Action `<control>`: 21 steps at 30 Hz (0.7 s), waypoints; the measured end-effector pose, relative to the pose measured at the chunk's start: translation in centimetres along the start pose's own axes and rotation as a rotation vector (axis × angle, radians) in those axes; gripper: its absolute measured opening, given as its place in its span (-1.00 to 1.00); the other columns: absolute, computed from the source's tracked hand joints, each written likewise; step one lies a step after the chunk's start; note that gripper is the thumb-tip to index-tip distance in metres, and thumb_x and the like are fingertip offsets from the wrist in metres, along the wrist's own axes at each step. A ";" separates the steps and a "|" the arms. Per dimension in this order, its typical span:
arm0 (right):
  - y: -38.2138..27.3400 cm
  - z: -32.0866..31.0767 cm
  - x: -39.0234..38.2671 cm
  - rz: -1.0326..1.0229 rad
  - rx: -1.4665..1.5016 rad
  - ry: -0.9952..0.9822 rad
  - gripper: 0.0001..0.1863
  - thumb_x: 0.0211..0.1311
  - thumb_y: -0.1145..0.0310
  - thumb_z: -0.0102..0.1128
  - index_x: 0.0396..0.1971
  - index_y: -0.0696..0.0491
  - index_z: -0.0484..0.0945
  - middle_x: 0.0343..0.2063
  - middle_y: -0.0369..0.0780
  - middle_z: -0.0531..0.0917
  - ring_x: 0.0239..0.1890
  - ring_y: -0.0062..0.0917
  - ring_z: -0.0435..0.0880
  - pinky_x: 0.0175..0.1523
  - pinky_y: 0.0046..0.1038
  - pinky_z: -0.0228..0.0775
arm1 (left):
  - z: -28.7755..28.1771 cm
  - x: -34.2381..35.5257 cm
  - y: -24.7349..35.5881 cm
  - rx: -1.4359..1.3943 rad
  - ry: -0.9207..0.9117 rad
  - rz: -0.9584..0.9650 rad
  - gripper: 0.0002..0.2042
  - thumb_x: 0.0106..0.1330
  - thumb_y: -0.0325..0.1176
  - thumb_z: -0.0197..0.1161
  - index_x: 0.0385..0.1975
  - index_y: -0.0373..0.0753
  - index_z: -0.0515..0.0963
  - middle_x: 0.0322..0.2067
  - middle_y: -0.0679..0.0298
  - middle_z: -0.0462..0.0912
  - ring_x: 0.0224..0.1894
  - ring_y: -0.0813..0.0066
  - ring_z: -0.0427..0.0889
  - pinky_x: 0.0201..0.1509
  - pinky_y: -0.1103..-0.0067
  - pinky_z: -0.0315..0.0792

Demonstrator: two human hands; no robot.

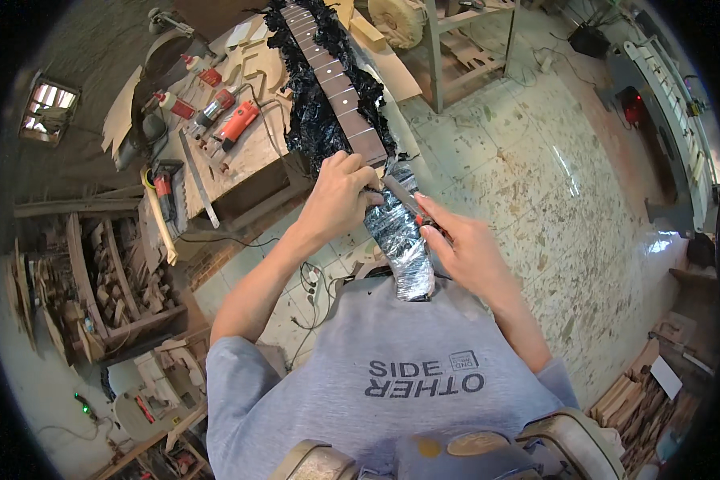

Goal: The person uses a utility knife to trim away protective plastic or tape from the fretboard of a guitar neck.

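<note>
A guitar neck (pixel 340 88) with a dark brown fretboard and white inlay dots lies on the workbench, black plastic bunched along both sides. Its near end, the headstock (pixel 404 252), is wrapped in shiny film and points at my chest. My right hand (pixel 466 244) grips a hand tool with a flat grey blade (pixel 400 192) and a red and black handle. The blade's tip is over the wrapping, just below the fretboard's end. Curled closed at that same end is my left hand (pixel 340 196), its fingertips against the wrapping; anything pinched there is hidden.
On the workbench (pixel 252 160) to the left lie an orange power tool (pixel 238 122), red and white glue bottles (pixel 176 105), a long metal strip (pixel 198 180) and wooden pieces. A wooden stand (pixel 438 64) is at the far side. Cords trail over the floor. Wood scraps fill a rack (pixel 116 280) at left.
</note>
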State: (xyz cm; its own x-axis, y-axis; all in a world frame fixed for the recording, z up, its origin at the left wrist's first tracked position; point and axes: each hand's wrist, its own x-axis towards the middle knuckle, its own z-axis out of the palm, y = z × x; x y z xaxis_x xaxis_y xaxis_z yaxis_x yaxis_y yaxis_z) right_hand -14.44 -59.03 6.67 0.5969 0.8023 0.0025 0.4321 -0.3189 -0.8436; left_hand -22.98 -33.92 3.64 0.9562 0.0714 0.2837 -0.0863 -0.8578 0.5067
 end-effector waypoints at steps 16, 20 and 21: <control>1.1 1.0 -1.8 -0.052 -0.030 -0.025 -0.45 0.45 0.37 0.22 0.43 -0.02 0.49 -0.39 -0.01 0.68 -0.34 -0.05 0.67 -0.20 -0.11 0.48 | 3.7 -1.5 -2.0 -0.049 0.343 0.230 -0.73 -0.08 -0.50 0.54 -0.42 -0.19 0.56 -0.34 0.29 0.54 -0.11 0.18 0.53 0.22 0.18 0.44; -0.2 0.9 -1.3 0.023 -0.098 -0.059 -0.45 0.44 0.38 0.22 0.42 -0.02 0.49 -0.39 -0.03 0.68 -0.32 -0.08 0.67 -0.21 -0.12 0.47 | 3.9 -1.6 -1.7 -0.081 0.379 0.255 -0.72 -0.09 -0.58 0.52 -0.42 -0.21 0.54 -0.35 0.27 0.54 -0.14 0.20 0.53 0.33 0.13 0.50; -0.5 1.1 -1.0 0.014 -0.123 -0.045 -0.45 0.44 0.39 0.22 0.42 -0.02 0.49 -0.39 -0.03 0.67 -0.32 -0.08 0.67 -0.21 -0.12 0.47 | 4.1 -1.8 -1.8 -0.081 0.370 0.258 -0.73 -0.08 -0.56 0.53 -0.42 -0.21 0.55 -0.34 0.27 0.54 -0.14 0.19 0.53 0.32 0.13 0.51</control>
State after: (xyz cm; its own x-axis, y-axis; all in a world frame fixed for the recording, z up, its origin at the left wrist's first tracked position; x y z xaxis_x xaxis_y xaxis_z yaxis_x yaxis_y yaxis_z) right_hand -16.00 -59.10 6.52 0.5740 0.8181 -0.0353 0.5048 -0.3875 -0.7714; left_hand -23.44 -34.62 -1.15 0.7376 0.0509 0.6733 -0.3440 -0.8297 0.4397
